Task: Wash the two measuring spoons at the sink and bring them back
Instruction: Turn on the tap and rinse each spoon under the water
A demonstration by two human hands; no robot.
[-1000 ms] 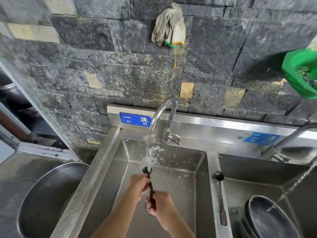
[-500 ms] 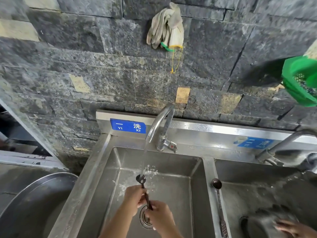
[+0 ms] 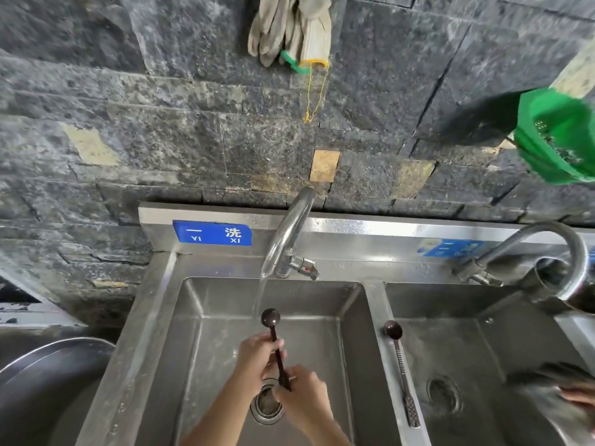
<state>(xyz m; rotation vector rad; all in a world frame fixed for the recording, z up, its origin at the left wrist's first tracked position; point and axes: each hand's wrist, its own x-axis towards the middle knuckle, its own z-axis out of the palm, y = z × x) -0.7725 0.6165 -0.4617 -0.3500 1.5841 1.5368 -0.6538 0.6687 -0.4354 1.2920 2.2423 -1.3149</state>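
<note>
Over the left basin of the steel sink (image 3: pixel 161 317) I hold a dark measuring spoon (image 3: pixel 272 320) upright, its bowl just right of the water stream falling from the tap (image 3: pixel 291 233). My left hand (image 3: pixel 257 358) holds the middle of its handle. My right hand (image 3: pixel 302 394) grips the lower end of the handle. The second measuring spoon (image 3: pixel 397 352) lies on the divider between the two basins, bowl toward the wall.
A second tap (image 3: pixel 541 246) curves over the right basin, where another person's hand (image 3: pixel 579 395) moves a blurred metal pot. A large steel bowl (image 3: pixel 38 381) sits left of the sink. Gloves (image 3: pixel 293 30) and a green basket (image 3: pixel 560 136) hang on the stone wall.
The spoon's bowl has moved out from under the stream to its right side, and the splashing has stopped. The view has tilted downward. Another person's hand came into the right basin.
</note>
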